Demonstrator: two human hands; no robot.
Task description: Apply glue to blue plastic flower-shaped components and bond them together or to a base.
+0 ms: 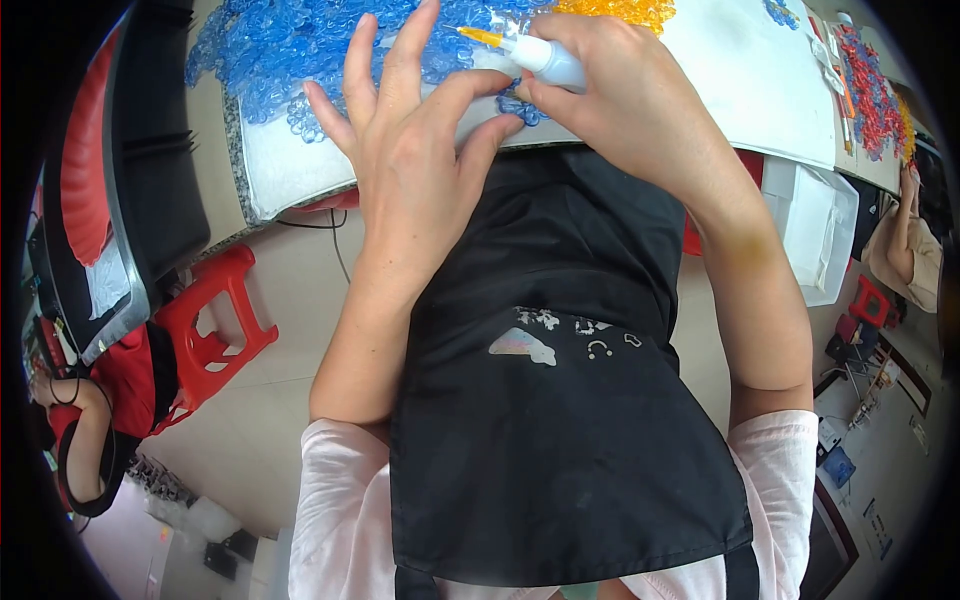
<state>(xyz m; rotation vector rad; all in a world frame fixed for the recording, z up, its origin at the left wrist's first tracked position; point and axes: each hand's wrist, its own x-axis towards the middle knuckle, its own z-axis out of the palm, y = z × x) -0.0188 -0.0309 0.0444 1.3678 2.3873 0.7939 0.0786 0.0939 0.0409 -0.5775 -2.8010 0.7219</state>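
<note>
My left hand pinches a small translucent blue plastic piece between thumb and forefinger at the table's near edge; its other fingers are spread over the pile. In my right hand is a small white squeeze bottle, tilted so that its orange-yellow nozzle points left, above the blue pieces. The right fingertips are close to the held piece, and I cannot tell whether they touch it. A wide heap of similar clear blue pieces lies under and beyond my left hand.
A heap of orange-yellow pieces lies at the back on the white table covering. Farther right are red pieces. Below the table stand a clear plastic bin and, at left, a red stool. Other people sit at both sides.
</note>
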